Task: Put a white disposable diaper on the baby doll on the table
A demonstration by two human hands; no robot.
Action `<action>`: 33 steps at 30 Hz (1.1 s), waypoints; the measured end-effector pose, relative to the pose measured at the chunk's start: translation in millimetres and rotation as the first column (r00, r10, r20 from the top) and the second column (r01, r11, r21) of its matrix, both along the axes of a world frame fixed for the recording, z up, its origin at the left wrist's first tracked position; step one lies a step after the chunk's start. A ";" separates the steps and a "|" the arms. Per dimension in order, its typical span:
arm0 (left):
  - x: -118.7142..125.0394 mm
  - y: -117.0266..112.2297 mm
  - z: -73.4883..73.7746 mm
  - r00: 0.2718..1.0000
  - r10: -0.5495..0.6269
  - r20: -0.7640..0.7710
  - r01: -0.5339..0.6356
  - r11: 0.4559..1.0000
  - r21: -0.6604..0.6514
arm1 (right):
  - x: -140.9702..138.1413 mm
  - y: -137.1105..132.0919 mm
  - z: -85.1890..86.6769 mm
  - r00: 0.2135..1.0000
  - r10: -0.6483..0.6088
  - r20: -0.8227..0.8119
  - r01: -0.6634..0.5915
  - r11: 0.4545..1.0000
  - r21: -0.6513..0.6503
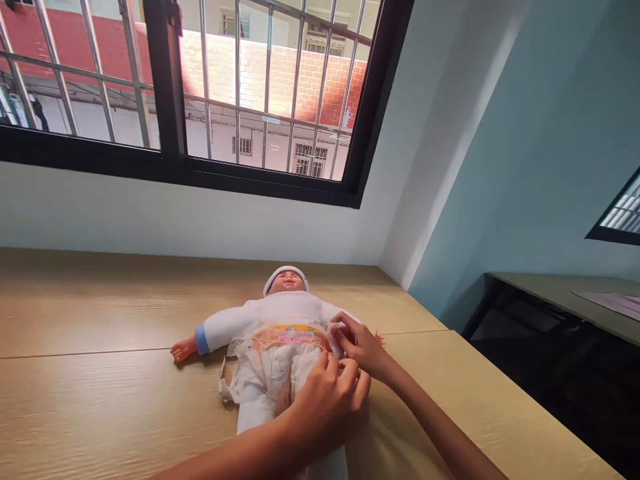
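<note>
A baby doll in a white cap and white clothes with a blue cuff lies on its back, head toward the window. Around its hips is a white diaper with a colourful printed waistband; its left-hand side edge hangs loose and crumpled. My right hand pinches the diaper's waist edge at the right side, thumb and forefinger brought together. Just below it, my left hand has its fingers curled on the diaper's right leg edge. The left fingertips are partly hidden, and this hand covers part of the doll's leg.
The doll rests on a light wooden table with a seam running across it. Behind stand a white wall and a barred window. A dark-framed table with a pinkish sheet is at the right.
</note>
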State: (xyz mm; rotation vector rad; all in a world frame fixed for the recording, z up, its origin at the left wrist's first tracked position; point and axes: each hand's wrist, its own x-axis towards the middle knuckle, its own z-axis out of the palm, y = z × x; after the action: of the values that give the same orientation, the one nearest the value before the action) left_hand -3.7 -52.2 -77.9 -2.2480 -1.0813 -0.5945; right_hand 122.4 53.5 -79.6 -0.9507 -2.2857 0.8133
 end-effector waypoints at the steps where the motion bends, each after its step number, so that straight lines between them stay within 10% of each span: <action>1: -0.2 0.6 -1.3 1.000 0.006 0.006 -0.006 1.000 -0.008 | 0.1 1.5 -1.5 1.000 -0.011 0.022 0.011 1.000 0.005; 9: -3.2 2.4 0.6 0.998 -0.039 -0.044 0.035 0.996 -0.082 | -0.7 0.2 7.7 0.993 0.000 -0.114 0.010 0.996 0.086; 15: -2.1 1.9 0.4 0.997 -0.032 -0.067 0.028 0.998 -0.048 | -10.6 -6.8 1.5 0.941 0.049 -0.334 -0.088 0.991 -0.103; 33: -3.7 3.8 -1.5 0.990 -0.112 -0.084 0.102 0.988 -0.112 | -13.0 -11.0 4.7 0.932 0.074 -0.356 -0.156 0.966 -0.206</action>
State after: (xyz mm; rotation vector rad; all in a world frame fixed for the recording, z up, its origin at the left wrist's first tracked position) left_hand -7.4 -48.4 -79.3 -2.4139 -0.9737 -0.4829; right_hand 109.3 42.5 -74.9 -0.7040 -1.9832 1.2169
